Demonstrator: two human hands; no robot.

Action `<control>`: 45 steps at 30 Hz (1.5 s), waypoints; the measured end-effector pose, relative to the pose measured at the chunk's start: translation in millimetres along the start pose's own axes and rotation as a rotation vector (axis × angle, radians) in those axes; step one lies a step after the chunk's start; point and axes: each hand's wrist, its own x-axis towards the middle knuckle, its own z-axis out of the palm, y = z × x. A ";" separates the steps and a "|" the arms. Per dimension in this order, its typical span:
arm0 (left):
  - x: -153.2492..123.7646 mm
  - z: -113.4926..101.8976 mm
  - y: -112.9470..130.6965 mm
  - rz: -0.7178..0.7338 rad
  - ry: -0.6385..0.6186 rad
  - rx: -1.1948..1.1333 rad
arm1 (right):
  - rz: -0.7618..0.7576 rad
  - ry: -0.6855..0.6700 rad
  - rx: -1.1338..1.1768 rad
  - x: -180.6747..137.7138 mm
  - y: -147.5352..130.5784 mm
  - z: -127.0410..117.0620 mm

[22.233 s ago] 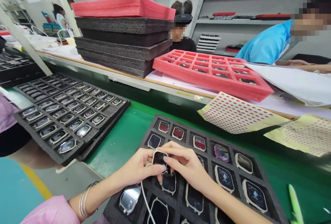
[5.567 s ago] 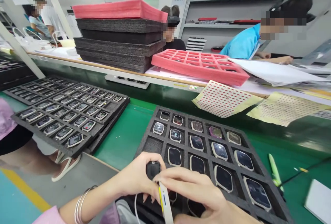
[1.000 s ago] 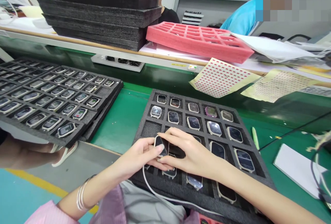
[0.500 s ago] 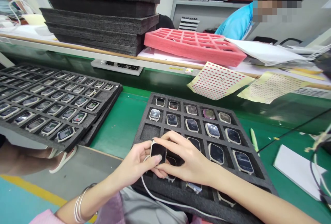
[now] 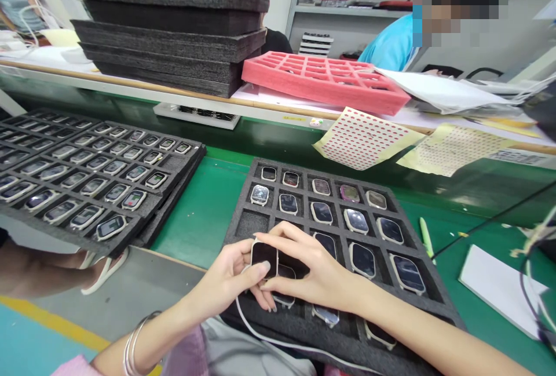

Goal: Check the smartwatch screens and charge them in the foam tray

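Between my two hands is a smartwatch case point(image 5: 264, 255) with a dark screen and a pale frame. My left hand point(image 5: 237, 272) grips it from the left, thumb across the screen. The fingers of my right hand point(image 5: 306, 260) close on its upper and right edges. A white cable point(image 5: 260, 338) runs from beneath my left hand toward the lower right; its end is hidden behind the watch. Below my hands lies a black foam tray point(image 5: 428, 248) with watch cases in its compartments. One compartment point(image 5: 252, 224) just above my left hand holds no watch.
More black foam trays with watches point(image 5: 171, 188) lie on the left. Black foam sheets point(image 5: 169, 40) are stacked on the shelf, beside a red foam tray point(image 5: 313, 83). Sticker sheets point(image 5: 367, 138) hang from its edge. A green pen point(image 5: 426, 237) and white pad point(image 5: 499, 286) lie right. People are behind the shelf.
The view has shifted very slightly. Both hands keep their hold on the watch, with almost no movement.
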 end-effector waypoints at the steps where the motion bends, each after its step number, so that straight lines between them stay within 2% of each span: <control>1: -0.1 -0.3 -0.5 0.009 -0.014 -0.014 | 0.000 -0.005 0.030 0.6 -0.6 -1.1; 6: -1.0 -3.3 -1.9 0.008 -0.061 -0.042 | -0.027 -0.049 0.171 2.2 -1.2 -5.9; 11: -3.7 -3.8 -1.9 -0.003 -0.067 0.014 | -0.034 -0.078 0.194 1.9 1.4 -8.2; 20: -7.1 3.7 1.7 -0.009 0.087 0.213 | -0.023 -0.083 0.110 1.1 0.8 -8.4; 30: -2.2 5.1 1.9 -0.028 0.104 0.227 | -0.006 -0.062 -0.111 -2.9 1.1 -5.9; 45: -2.5 6.5 2.2 -0.044 0.099 0.203 | -0.008 -0.052 -0.184 -4.6 -2.2 -2.4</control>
